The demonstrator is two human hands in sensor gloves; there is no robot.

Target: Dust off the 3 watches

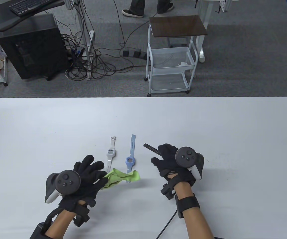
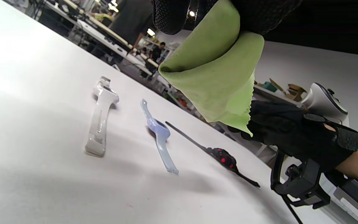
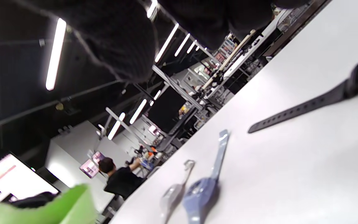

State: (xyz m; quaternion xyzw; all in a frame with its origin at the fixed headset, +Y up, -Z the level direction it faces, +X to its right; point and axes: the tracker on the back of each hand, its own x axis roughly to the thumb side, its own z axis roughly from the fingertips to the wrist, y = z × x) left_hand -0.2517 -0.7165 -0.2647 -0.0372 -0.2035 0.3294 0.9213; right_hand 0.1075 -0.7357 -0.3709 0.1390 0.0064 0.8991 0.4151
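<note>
The three watches lie side by side on the white table (image 1: pixel 208 119), straps stretched out flat and pointing away from you. The white watch (image 1: pixel 110 155) is the most to the left, the light blue watch (image 1: pixel 129 159) is just beside it on the right, and the black watch (image 2: pixel 221 155) is further right, a little apart from the blue one. In the table view your right hand (image 1: pixel 174 161) hovers over the black watch, so only the far end of its strap comes out from under the fingers. In the left wrist view you see the black watch whole, with red marks on its case, lying free on the table; no finger touches it there.

Your left hand (image 1: pixel 83 179) holds the green cloth (image 1: pixel 122 177). The fingers are curled on its one end, and the rest of the cloth hangs out to the right. In the table view the cloth covers the near strap ends of the white and the blue watch. The left wrist view shows it raised above the table, not lying on them.

Your right hand holds nothing. Its fingers are loosely bent, pointing forward and left, above the black watch.

Behind the table stands a white wire cart (image 1: pixel 170 64) with a dark top on the grey floor, and a black computer case (image 1: pixel 31 47) with many cables is at the left.
</note>
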